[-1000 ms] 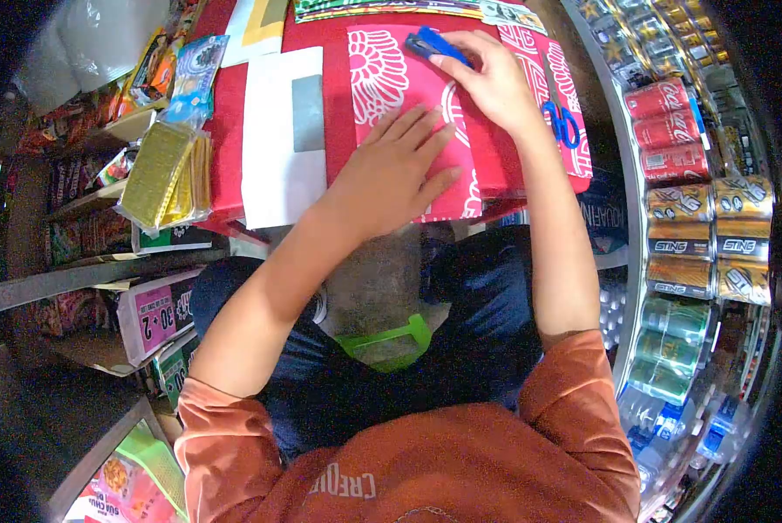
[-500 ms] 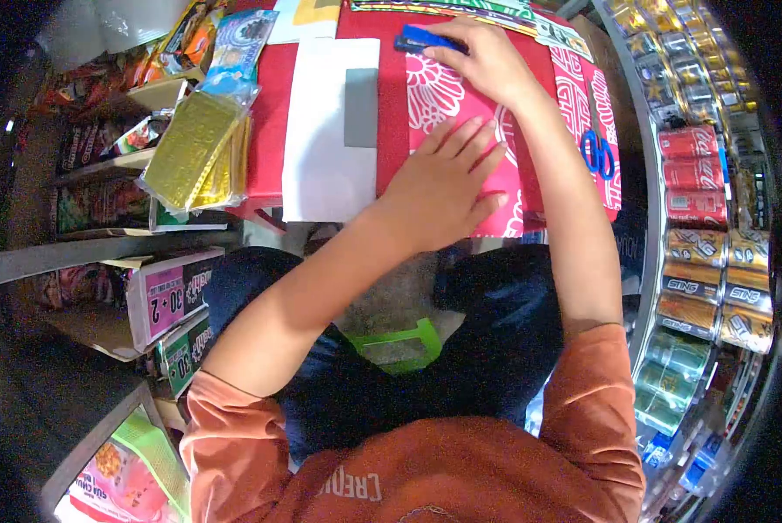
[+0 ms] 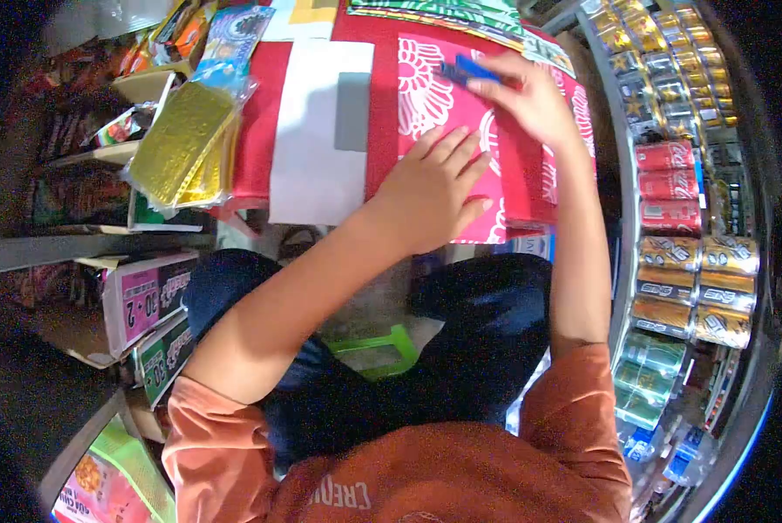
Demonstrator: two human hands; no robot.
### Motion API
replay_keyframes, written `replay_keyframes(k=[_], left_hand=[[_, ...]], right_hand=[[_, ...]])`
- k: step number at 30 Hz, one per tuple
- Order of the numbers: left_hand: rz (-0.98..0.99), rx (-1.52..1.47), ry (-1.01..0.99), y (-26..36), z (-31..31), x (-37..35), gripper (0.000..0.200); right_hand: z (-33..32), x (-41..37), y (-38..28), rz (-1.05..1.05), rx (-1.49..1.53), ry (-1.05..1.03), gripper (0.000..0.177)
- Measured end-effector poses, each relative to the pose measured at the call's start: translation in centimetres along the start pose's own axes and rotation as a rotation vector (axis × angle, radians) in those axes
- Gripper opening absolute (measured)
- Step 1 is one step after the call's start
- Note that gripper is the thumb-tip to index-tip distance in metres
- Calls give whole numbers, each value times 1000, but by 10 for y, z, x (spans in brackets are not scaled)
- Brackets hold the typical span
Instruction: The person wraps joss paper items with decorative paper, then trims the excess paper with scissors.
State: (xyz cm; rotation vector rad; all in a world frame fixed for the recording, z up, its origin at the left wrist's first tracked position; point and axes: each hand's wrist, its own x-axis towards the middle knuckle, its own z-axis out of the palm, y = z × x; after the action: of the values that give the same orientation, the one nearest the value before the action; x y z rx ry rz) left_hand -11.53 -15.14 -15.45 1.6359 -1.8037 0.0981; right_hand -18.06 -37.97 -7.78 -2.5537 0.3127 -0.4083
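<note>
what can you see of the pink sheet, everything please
The pink sheet looks like paper, printed in white with a big flower towards its far left corner. It appears to lie flat on the red tabletop, its near end at the front edge. The left hand rests on it; the right hand holds a blue tool at its far part.

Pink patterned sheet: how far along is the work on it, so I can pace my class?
Done: the pink patterned sheet lies spread on the red surface, pattern up. In hand: the left hand rests on it, while the right hand holds a blue stapler-like tool at its upper part. Left: probably fastening; no staple can be made out, so how much remains is unclear.
</note>
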Motion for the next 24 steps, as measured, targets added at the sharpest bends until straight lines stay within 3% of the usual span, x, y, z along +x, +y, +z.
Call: replay_keyframes(k=[2,8,14,16,17,18,21,24], left_hand=[[-2,2,0,-2,0,0,57],[5,-11,-14,-1,-5,1,57],[22,30,-29,-3,-1,2,55],[-63,-130,-94,-4,-22,11,54],[-112,-211,-129,-8,-27,15,53],[-48,-121,55,-19,-17,18,51],[-97,-102,141,-44,-24,43,50],[-214,-24,-10,-75,-26,67,51]], right_hand=[[-4,-18,2,-9,-66,-92,40],[4,2,43,5,-113,93,40],[14,34,53,94,-489,309,41],[15,33,50,81,-551,347,39],[15,27,49,88,-474,341,40],[13,21,48,90,-397,335,42],[2,2,40,97,-260,267,43],[-5,-30,32,147,-155,172,38]])
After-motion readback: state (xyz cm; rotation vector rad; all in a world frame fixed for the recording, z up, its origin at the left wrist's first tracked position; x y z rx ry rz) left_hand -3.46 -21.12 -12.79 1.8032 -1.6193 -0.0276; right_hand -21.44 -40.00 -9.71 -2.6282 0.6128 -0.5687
